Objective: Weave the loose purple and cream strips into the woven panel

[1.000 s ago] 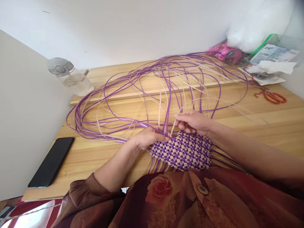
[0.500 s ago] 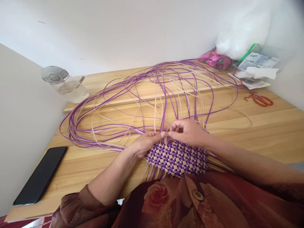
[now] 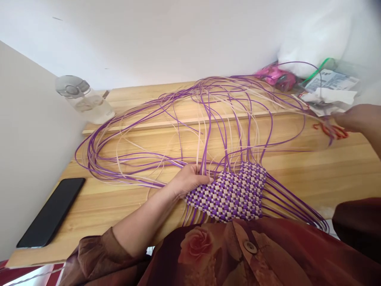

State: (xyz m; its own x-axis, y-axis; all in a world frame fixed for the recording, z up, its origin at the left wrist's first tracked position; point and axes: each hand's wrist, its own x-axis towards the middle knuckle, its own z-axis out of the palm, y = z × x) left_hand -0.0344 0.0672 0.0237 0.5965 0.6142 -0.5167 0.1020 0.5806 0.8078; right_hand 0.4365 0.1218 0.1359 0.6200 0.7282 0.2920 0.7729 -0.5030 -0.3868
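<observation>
A woven mat (image 3: 229,194) in a purple and beige check lies against my front at the table edge. My left hand (image 3: 192,180) is closed on its upper left edge, the thumb pressing on the weave where loose strands stand up. My right hand (image 3: 354,118) is far out to the right, smeared by motion. Its fingers look closed around strands, and a short purple strand end (image 3: 331,139) hangs below them. Long purple and beige strands (image 3: 98,159) loop from the mat across the table. More purple strands (image 3: 294,202) fan out from its right side.
A clear bottle with a grey lid (image 3: 85,99) stands at the back left, a black phone (image 3: 52,212) at the left edge. Orange-handled scissors (image 3: 336,132) lie under my right hand. Behind are a pink packet (image 3: 275,75) and a white bag (image 3: 315,39).
My right hand has left the mat's upper edge and swept far right and outward, drawing strands along. My left hand stays at the mat, and more of the weave now shows.
</observation>
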